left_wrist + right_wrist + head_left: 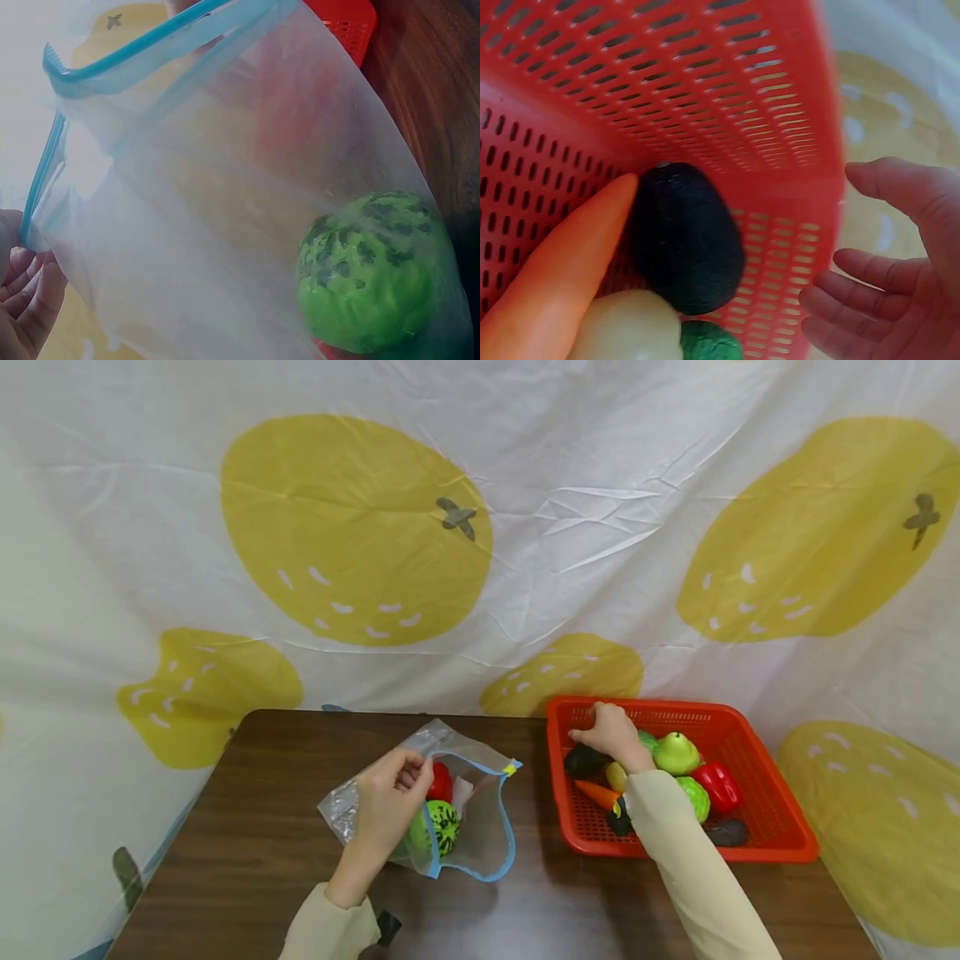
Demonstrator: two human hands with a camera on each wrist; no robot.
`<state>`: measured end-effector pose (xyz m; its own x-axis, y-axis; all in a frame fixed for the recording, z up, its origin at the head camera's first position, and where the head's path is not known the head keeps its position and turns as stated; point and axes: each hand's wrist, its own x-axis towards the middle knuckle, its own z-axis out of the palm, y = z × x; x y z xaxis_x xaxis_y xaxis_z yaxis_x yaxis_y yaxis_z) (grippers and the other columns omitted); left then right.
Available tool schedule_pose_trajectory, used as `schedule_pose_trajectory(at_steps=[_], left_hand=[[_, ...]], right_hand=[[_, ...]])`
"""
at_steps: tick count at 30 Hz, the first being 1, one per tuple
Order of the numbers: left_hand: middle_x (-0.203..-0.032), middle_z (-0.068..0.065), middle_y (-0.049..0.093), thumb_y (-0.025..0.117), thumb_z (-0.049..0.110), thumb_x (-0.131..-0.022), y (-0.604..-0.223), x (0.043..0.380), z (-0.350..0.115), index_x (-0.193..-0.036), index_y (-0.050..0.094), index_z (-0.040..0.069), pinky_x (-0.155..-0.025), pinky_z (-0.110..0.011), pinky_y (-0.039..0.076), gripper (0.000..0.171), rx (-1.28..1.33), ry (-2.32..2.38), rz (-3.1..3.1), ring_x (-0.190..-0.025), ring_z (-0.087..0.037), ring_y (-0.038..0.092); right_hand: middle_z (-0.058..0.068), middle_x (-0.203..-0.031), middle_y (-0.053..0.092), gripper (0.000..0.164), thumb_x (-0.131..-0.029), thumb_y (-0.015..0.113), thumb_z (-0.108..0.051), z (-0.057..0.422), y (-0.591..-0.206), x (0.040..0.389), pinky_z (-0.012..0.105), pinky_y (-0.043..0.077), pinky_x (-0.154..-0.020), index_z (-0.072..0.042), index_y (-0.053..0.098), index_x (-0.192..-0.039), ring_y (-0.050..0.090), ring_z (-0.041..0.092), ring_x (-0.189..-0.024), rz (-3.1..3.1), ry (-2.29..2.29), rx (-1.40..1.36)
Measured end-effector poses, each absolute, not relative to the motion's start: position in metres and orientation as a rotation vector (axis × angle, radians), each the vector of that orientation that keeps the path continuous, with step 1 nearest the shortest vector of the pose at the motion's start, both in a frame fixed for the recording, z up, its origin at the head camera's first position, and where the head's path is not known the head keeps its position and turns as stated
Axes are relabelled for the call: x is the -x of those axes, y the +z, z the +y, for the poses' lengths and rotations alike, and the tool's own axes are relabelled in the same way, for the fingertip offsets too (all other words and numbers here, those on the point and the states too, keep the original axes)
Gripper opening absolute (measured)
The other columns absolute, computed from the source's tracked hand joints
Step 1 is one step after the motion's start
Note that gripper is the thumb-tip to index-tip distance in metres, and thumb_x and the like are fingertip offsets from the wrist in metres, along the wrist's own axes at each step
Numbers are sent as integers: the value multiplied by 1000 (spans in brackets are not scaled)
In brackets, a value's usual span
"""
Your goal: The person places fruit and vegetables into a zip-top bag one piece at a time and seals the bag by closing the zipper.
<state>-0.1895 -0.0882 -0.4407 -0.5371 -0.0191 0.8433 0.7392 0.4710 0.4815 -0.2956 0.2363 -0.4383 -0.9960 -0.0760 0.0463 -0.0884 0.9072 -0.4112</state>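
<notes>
My left hand (390,795) pinches the blue-edged rim of a clear zip bag (486,810), whose mouth gapes. Inside the bag lie a green dark-marked melon (367,274) and a red item (441,783), its kind unclear; a small white piece sits behind them. Over the back left corner of the red basket (780,810) hovers my right hand (613,735), thumb and fingers apart with nothing between them. Nearest to it is a dark avocado (688,238) in the basket's corner, apart from the fingers. Beside the avocado are a carrot (562,262) and a pale yellow rounded item (630,330).
Also in the basket are a green pear (677,755), a red pepper (718,787), a green cabbage-like ball (694,798) and a dark purplish item (727,833). A fruit-printed cloth (540,527) hangs behind the brown table (225,860).
</notes>
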Motion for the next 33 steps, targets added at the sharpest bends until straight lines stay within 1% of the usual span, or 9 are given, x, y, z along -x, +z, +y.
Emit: schedule_pose_trajectory(at_steps=[2, 5, 8, 11, 15, 19, 22, 27, 33], left_hand=[[-59, -6, 57, 68, -8, -72, -441, 189, -88, -68, 59, 0, -42, -13, 43, 13, 609, -1133, -1886, -47, -10, 51], [-59, -7, 57, 68, -9, -71, -441, 189, -88, -68, 58, -1, -43, -12, 43, 13, 606, -1128, -1892, -47, -9, 51], [-59, -6, 57, 68, -9, -71, -441, 189, -88, -67, 59, 0, -42, -12, 43, 13, 600, -1131, -1884, -47, -9, 51], [-59, -6, 56, 67, -8, -71, -441, 189, -88, -67, 59, 0, -42, -13, 43, 12, 594, -1141, -1879, -46, -10, 51], [-58, -6, 56, 67, -7, -72, -441, 189, -88, -67, 58, 0, -42, -13, 43, 12, 593, -1143, -1879, -46, -11, 51], [-59, -6, 56, 68, -9, -71, -442, 190, -89, -67, 58, 0, -42, -12, 43, 13, 597, -1139, -1880, -47, -9, 50], [-59, -6, 56, 68, -10, -71, -442, 190, -89, -68, 58, 0, -42, -13, 43, 14, 600, -1134, -1872, -47, -8, 50], [-59, -5, 56, 68, -9, -71, -442, 190, -89, -68, 59, 1, -42, -13, 43, 14, 598, -1131, -1865, -47, -8, 50], [-59, -5, 56, 68, -10, -71, -444, 192, -89, -68, 59, 1, -42, -13, 43, 15, 594, -1131, -1864, -47, -7, 50]], right_hand=[[14, -75, 55, 36, -76, 75, -27, 236, -442, 299, 42, 46, -62, 2, 54, -81, 55, 30, -70, -3082, 632, -81], [17, -80, 59, 36, -76, 75, -28, 235, -446, 302, 45, 50, -67, 2, 56, -82, 59, 34, -76, -3117, 573, -38], [25, -90, 63, 39, -77, 74, -28, 235, -450, 303, 48, 51, -73, 7, 60, -89, 61, 38, -84, -3140, 537, -25], [28, -96, 62, 44, -76, 75, -28, 235, -455, 304, 49, 50, -78, 9, 60, -94, 60, 40, -89, -3155, 502, -19], [30, -104, 58, 55, -73, 78, -31, 234, -461, 304, 51, 49, -81, 11, 57, -101, 57, 43, -96, -3177, 493, 13], [32, -114, 51, 67, -71, 80, -36, 232, -466, 305, 54, 48, -82, 11, 53, -110, 53, 45, -102, -3210, 495, 49], [32, -114, 49, 71, -69, 81, -36, 230, -470, 306, 54, 47, -83, 12, 52, -112, 51, 47, -102, -3229, 458, 38], [32, -113, 46, 71, -66, 84, -30, 227, -475, 306, 56, 47, -82, 13, 51, -113, 47, 49, -105, -3237, 419, 41], [32, -112, 42, 68, -62, 86, -26, 227, -481, 307, 55, 48, -80, 14, 55, -108, 44, 48, -105, -3246, 430, 58]])
